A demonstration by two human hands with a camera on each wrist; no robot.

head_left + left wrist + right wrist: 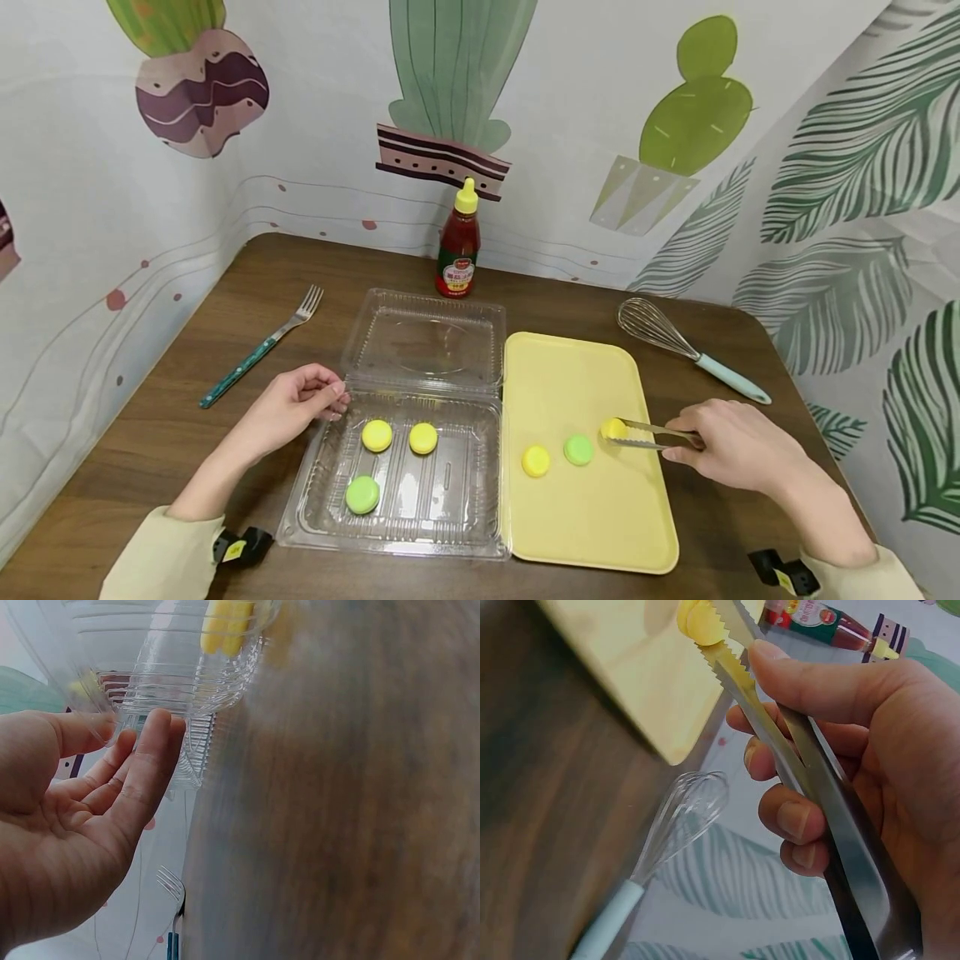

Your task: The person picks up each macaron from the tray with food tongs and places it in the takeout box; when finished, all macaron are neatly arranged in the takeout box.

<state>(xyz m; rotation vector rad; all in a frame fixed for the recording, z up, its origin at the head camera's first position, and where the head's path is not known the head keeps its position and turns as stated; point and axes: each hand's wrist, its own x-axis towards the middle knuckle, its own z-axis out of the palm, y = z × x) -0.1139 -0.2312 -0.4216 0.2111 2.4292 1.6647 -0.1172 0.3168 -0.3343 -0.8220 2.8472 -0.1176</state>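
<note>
My right hand [738, 442] grips metal tongs [810, 765], their serrated tips around a yellow macaron [613, 428] over the right part of the yellow tray [592, 525]. Left of it on the tray lie a green macaron [578, 450] and another yellow macaron [536, 461]. At the left edge of an opened clear plastic container [405, 546], my left hand [296, 404] pinches the rim between thumb and fingers. Inside the container's base are two yellow macarons, one at the left [377, 435] and one beside it [423, 438], with a green macaron [362, 495] nearer the front.
The container's lid [427, 333] lies folded back behind its base. A ketchup bottle [458, 250] stands upright by the wall. On the far left is a fork [262, 347] with a teal handle; a whisk [690, 350] lies beyond the tray at the right.
</note>
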